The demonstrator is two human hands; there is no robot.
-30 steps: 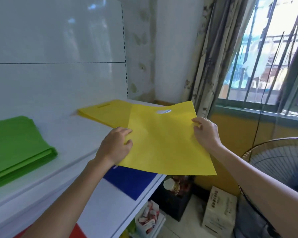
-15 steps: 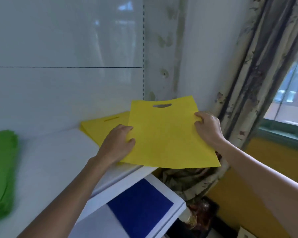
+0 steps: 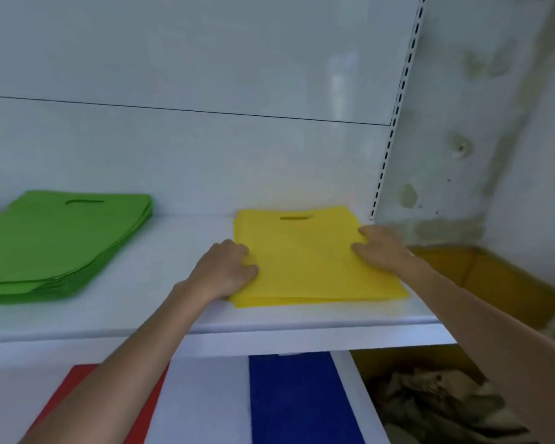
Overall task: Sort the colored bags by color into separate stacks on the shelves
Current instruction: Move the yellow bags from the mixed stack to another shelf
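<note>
Left hand (image 3: 226, 269) on yellow bags (image 3: 311, 264)

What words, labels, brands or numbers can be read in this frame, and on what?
None can be read. The yellow bags, green bags, blue bag and red bag are plain, and the white shelf shows no print. The frame is slightly blurred.

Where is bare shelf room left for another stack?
Upper shelf: bare white between the green stack and the yellow stack, where the left hand intrudes. Lower shelf: a white strip between red bag and blue bag. Crowded right of the yellow stack.
</note>
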